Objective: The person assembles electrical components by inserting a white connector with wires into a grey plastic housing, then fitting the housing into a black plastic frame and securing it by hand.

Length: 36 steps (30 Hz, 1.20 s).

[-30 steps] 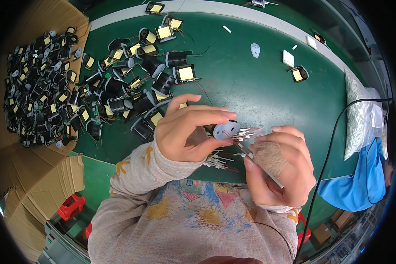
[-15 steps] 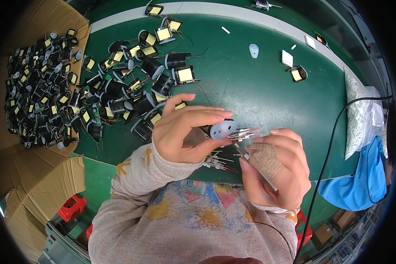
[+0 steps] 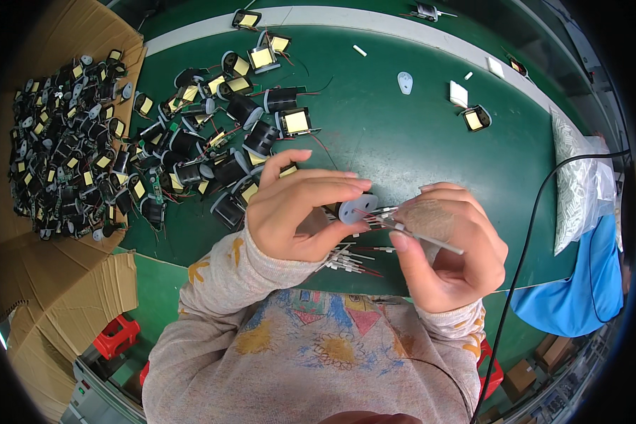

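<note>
Your left hand [image 3: 297, 215] is pinching a small, light grey plastic disc [image 3: 357, 209] by its rim; your right hand [image 3: 449, 247] is gripping what are probably thin, bendable wire leads [image 3: 431, 240].

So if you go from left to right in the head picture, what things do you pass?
Cardboard box of small coils → loose pile of coils → left hand → right hand → clear plastic bag.

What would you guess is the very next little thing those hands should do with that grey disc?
Probably ease the thin white tube, pinched in the right hand, onto a wire at the grey disc held by the left hand. Tube and wires already nearly meet.
</note>
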Each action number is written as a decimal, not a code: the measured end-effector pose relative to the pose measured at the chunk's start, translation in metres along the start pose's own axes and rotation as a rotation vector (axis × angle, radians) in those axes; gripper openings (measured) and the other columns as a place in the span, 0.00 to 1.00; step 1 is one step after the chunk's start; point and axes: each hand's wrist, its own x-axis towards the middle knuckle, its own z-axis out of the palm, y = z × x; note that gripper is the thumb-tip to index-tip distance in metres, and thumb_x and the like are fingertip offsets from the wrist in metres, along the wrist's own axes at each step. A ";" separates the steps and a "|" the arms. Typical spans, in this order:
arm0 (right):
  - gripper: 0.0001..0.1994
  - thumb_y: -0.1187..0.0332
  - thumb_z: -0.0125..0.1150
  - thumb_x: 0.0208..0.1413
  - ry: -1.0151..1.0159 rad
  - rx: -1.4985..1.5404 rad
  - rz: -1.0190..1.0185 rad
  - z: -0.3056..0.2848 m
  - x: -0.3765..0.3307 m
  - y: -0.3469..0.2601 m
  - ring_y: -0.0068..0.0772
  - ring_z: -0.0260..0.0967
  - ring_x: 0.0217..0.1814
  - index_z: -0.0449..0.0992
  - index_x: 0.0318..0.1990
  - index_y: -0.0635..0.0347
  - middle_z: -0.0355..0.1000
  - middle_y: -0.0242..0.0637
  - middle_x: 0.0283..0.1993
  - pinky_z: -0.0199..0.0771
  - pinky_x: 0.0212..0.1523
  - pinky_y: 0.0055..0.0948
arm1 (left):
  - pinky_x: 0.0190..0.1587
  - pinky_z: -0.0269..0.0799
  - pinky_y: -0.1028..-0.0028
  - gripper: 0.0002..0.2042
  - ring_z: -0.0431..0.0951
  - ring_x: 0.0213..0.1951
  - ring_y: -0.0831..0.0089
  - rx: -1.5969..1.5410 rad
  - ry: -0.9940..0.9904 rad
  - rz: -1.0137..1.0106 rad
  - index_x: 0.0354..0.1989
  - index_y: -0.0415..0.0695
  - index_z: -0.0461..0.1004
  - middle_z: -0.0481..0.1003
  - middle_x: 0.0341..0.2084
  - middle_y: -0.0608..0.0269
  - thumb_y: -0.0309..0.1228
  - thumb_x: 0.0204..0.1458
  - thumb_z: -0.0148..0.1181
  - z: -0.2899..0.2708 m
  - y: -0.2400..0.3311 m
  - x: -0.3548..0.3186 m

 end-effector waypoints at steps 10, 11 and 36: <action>0.09 0.79 0.65 0.29 -0.142 -0.112 -0.024 -0.003 0.003 0.001 0.41 0.72 0.29 0.75 0.25 0.64 0.72 0.40 0.27 0.72 0.33 0.33 | 0.48 0.65 0.66 0.18 0.77 0.43 0.70 -0.242 -0.039 -0.101 0.32 0.46 0.70 0.79 0.35 0.64 0.31 0.33 0.74 0.002 -0.003 -0.003; 0.09 0.80 0.65 0.29 -0.150 -0.124 -0.022 -0.004 0.003 0.001 0.40 0.72 0.29 0.75 0.25 0.64 0.72 0.40 0.27 0.72 0.33 0.33 | 0.46 0.67 0.68 0.18 0.77 0.43 0.68 -0.411 -0.038 -0.113 0.31 0.45 0.69 0.78 0.36 0.60 0.29 0.34 0.73 0.005 -0.006 -0.005; 0.17 0.74 0.57 0.25 -0.256 -0.251 -0.159 -0.007 0.005 -0.003 0.36 0.66 0.28 0.77 0.31 0.67 0.67 0.36 0.25 0.71 0.37 0.35 | 0.38 0.72 0.76 0.12 0.76 0.36 0.68 -0.594 -0.012 -0.278 0.31 0.37 0.71 0.74 0.35 0.51 0.17 0.37 0.67 -0.004 0.014 -0.011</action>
